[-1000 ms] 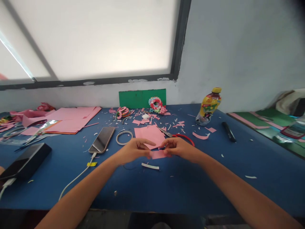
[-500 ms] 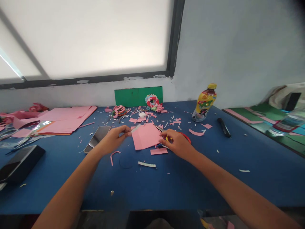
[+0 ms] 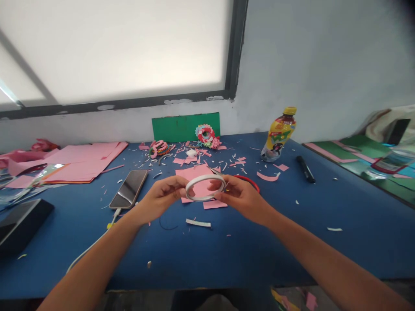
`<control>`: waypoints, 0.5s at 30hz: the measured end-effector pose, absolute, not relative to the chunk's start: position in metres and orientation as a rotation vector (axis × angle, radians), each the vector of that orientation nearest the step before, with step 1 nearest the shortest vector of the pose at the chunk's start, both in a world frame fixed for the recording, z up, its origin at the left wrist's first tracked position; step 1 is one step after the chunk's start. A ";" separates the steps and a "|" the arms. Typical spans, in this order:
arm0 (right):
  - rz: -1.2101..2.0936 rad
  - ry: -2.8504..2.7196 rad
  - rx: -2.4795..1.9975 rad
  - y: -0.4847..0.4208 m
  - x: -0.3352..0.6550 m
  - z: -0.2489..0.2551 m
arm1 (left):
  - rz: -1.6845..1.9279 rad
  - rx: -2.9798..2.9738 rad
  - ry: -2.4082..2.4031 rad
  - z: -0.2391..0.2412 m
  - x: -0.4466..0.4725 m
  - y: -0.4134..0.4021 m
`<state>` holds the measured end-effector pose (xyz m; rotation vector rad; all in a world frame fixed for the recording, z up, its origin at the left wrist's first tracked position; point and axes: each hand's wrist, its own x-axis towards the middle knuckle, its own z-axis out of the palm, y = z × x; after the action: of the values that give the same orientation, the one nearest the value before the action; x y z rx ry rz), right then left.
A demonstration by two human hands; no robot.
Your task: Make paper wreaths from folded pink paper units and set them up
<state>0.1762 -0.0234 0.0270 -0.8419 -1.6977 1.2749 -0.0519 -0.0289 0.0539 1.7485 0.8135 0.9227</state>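
Both my hands hold a thin white tape ring (image 3: 205, 187) a little above the blue table (image 3: 259, 242). My left hand (image 3: 162, 196) pinches its left edge. The ring's right edge sits in the closed fingers of my right hand (image 3: 238, 194). Under the ring lies a pink paper sheet (image 3: 196, 177), with a small pink strip (image 3: 215, 204) just in front of it. A white paper strip (image 3: 198, 223) lies nearer me on the table. Red-handled scissors (image 3: 248, 180) lie behind my right hand, partly hidden.
A phone (image 3: 129, 188) on a white cable lies left of my hands, a black box (image 3: 19, 224) further left. Pink sheets (image 3: 78, 160) are stacked at the back left. Paper flowers (image 3: 205, 134), a green card, a bottle (image 3: 278, 134) and a black marker (image 3: 305, 169) stand behind.
My hands dropped the small pink strip on the table. My left hand reached left, took the tape ring from beside the phone and brought it to the middle, where my right hand joined it.
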 end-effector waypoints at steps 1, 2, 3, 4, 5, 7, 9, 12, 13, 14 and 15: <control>1.301 -1.690 -0.835 -0.024 0.176 0.027 | 0.929 1.730 0.803 0.053 -0.052 -0.028; 1.326 -1.676 -0.825 -0.024 0.177 0.028 | 0.935 1.718 0.799 0.053 -0.052 -0.028; 1.342 -1.662 -0.817 -0.024 0.177 0.028 | 0.945 1.712 0.805 0.053 -0.051 -0.028; 1.336 -1.660 -0.816 -0.025 0.177 0.028 | 0.961 1.713 0.819 0.053 -0.050 -0.029; 1.299 -1.678 -0.829 -0.026 0.177 0.028 | 0.985 1.721 0.838 0.053 -0.049 -0.030; 1.157 -1.776 -0.900 -0.028 0.178 0.029 | 1.061 1.747 0.871 0.054 -0.046 -0.033; 0.999 -1.917 -0.977 -0.030 0.177 0.030 | 1.130 1.804 0.909 0.054 -0.044 -0.037; 0.864 -2.094 -0.979 -0.032 0.175 0.029 | 1.148 1.961 1.029 0.051 -0.041 -0.040; 0.841 -2.134 -0.965 -0.032 0.175 0.029 | 1.126 2.008 1.080 0.051 -0.041 -0.041; 0.824 -2.161 -0.954 -0.033 0.174 0.028 | 1.100 2.040 1.122 0.050 -0.041 -0.041; 0.814 -2.177 -0.948 -0.033 0.174 0.027 | 1.072 2.055 1.148 0.050 -0.041 -0.042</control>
<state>0.1740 -0.0327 0.0275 -0.9484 -2.1770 0.8141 -0.0407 -0.0415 0.0499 2.0549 1.1480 1.0721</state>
